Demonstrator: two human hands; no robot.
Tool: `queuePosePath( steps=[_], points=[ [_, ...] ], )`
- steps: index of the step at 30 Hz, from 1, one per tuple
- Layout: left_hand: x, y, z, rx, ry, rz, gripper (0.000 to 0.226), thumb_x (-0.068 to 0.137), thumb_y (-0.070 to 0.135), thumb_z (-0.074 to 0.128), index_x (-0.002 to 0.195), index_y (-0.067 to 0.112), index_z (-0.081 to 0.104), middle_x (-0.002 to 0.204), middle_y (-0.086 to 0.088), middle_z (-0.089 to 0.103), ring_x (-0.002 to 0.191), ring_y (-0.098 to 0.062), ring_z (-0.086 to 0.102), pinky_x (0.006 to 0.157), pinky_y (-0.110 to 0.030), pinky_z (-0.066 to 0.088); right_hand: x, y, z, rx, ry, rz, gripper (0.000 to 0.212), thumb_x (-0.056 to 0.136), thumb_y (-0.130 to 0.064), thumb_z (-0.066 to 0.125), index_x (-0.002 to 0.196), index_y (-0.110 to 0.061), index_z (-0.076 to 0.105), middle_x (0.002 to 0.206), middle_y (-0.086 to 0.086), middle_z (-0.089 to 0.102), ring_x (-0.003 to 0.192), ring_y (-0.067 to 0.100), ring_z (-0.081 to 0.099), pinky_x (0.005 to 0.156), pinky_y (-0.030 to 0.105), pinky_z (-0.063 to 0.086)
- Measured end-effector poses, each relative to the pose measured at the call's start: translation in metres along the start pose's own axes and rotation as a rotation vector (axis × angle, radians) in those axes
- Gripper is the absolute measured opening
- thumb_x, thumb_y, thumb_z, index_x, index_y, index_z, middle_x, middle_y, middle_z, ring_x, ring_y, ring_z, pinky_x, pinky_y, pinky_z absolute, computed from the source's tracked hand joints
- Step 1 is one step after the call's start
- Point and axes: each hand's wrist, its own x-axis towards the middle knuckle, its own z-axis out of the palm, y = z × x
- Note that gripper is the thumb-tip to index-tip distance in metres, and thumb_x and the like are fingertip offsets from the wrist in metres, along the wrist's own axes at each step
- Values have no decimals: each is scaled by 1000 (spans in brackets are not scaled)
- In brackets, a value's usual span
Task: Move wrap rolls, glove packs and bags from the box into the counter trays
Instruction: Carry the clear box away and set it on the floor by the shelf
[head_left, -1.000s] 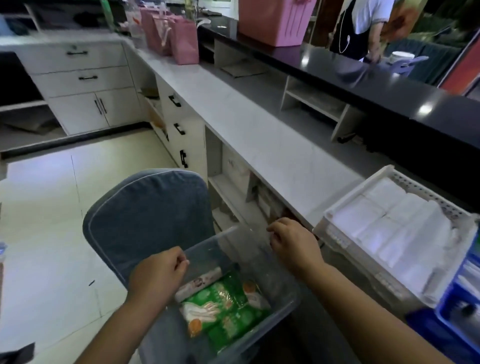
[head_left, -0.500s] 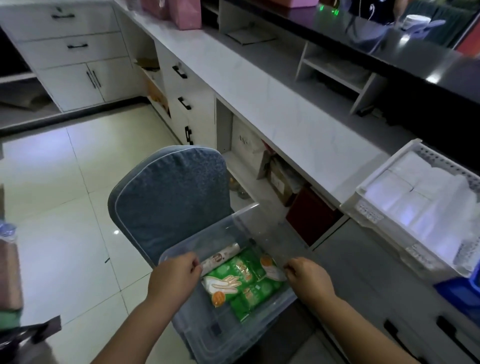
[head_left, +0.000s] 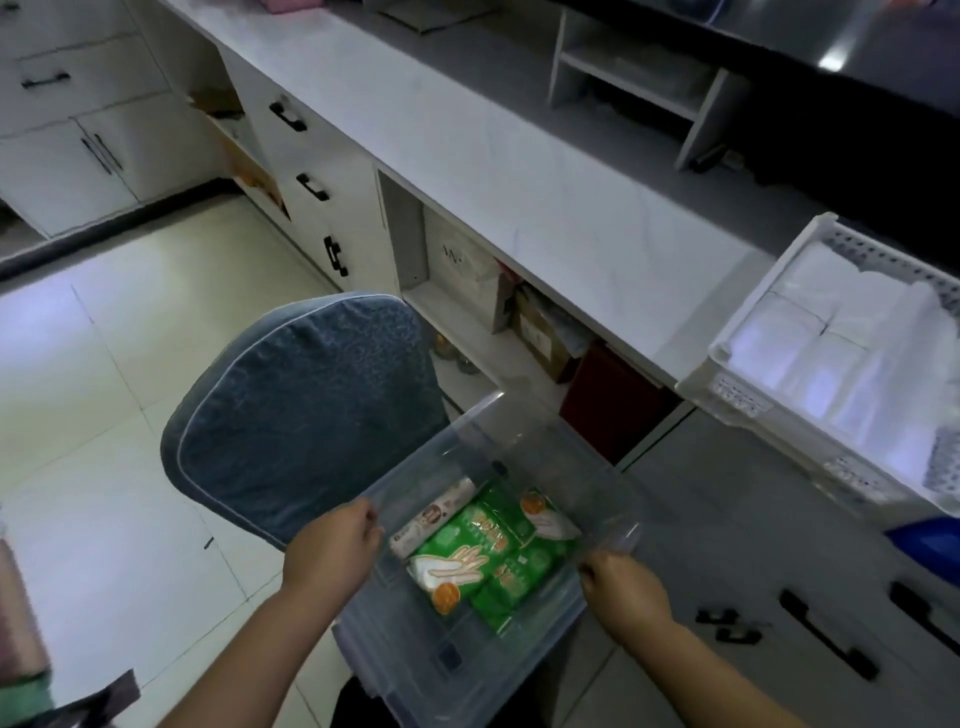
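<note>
Clear box held by both side rims, close to a blue padded chair and below the counter edge. Left hand curled over the left rim, right hand gripping the right rim. Inside, green glove packs lying flat, one wrap roll beside them toward the left hand. On the counter to the right, a white tray filled with white bags.

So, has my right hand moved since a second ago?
Yes. The right hand slid back toward the person along the rim of the clear plastic box, away from the white counter.
</note>
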Motion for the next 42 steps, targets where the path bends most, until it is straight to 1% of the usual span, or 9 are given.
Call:
queuePosePath(
  steps=[6,9,12,15,18,22,26,34,42],
  points=[
    [73,-11,12,58,-164,183,26,91,26,48,115,19,55,112,-3,64,89,-22,62,63,-28,44,-6,-17,26,58,-40,262,24,92,-24,43,97,-13,63,105,7,69,92,23,64,64,27,43],
    [112,-21,21,141,-270,249,27,89,22,50,115,18,56,112,-5,63,94,-23,61,69,-30,47,-1,-38,46,190,-77,423,28,96,-24,39,114,-16,58,114,7,66,98,23,63,71,27,48],
    [142,-25,32,206,-331,316,24,88,25,53,110,15,58,107,-7,62,92,-22,59,70,-32,49,4,-59,63,478,24,644,32,97,-24,38,128,-19,44,121,10,60,99,28,61,75,29,47],
    [164,-20,46,194,-399,357,31,88,27,54,115,11,56,112,-11,61,97,-26,59,73,-33,49,7,-75,78,714,205,895,30,92,-21,46,122,-18,44,114,11,60,84,29,59,66,30,42],
    [176,-9,59,121,-478,372,32,87,25,57,115,8,55,110,-13,63,94,-28,61,71,-31,47,11,-78,95,775,188,1019,31,90,-14,48,120,-11,45,113,16,60,79,28,56,63,29,37],
    [184,0,68,122,-497,351,26,88,28,57,105,9,58,96,-9,63,81,-23,60,63,-31,47,14,-76,106,849,162,1047,32,89,-14,50,120,-6,47,106,17,64,76,28,56,62,27,38],
    [183,13,72,211,-504,360,20,88,31,57,94,12,56,83,-4,59,69,-18,55,51,-26,38,4,-66,111,873,162,1071,24,89,-15,54,110,-3,52,107,18,64,89,31,61,65,25,37],
    [126,54,94,272,-555,505,16,84,31,62,84,17,55,80,-3,61,70,-19,59,59,-30,50,-75,-32,131,893,213,1178,16,89,-19,53,99,-7,52,95,13,61,74,24,52,62,26,37],
    [5,120,130,372,-625,740,22,82,35,64,84,15,55,87,-5,64,78,-23,57,62,-27,39,-217,14,171,901,341,1352,11,86,-19,55,89,-9,51,87,12,60,69,25,50,60,27,35]
  ],
)
